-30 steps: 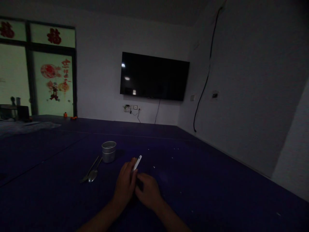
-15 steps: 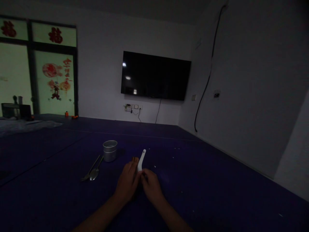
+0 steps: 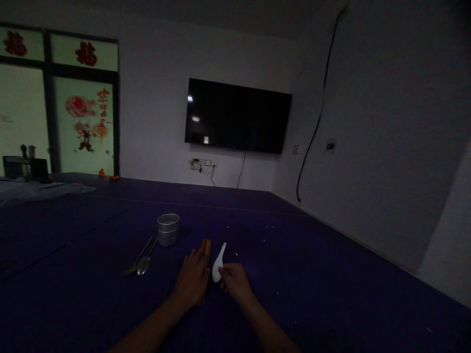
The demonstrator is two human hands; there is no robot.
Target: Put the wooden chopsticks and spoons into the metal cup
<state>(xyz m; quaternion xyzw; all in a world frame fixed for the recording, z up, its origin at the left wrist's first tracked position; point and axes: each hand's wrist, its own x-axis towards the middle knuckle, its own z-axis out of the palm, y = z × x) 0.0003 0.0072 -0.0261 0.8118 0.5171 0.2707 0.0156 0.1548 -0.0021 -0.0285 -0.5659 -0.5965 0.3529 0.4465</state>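
Note:
A bundle of wooden chopsticks [image 3: 208, 252] lies on the dark blue surface, partly covered by my left hand [image 3: 192, 279]. The fingers of that hand are stretched forward and rest flat on the sticks. Just to the right, my right hand [image 3: 234, 282] pinches the bowl edge of a white soup spoon [image 3: 218, 269] between thumb and fingers. The spoon's handle points away from me. Left of my hands stands an upright metal cup [image 3: 168, 230]. Beside it lie a metal spoon [image 3: 143, 265] and a metal fork [image 3: 131, 269], whose head is dim.
Small white scraps [image 3: 236, 254] are scattered over the blue surface [image 3: 312, 284]. Clear plastic sheeting [image 3: 47, 191] and a dark box [image 3: 25, 168] are at the far left. A television [image 3: 237, 115] hangs on the back wall, and a black cable [image 3: 316, 127] runs down the right wall.
My right hand has drawn the white spoon toward me and slightly right, away from my left hand. My left hand has flattened out, and more of the chopsticks shows.

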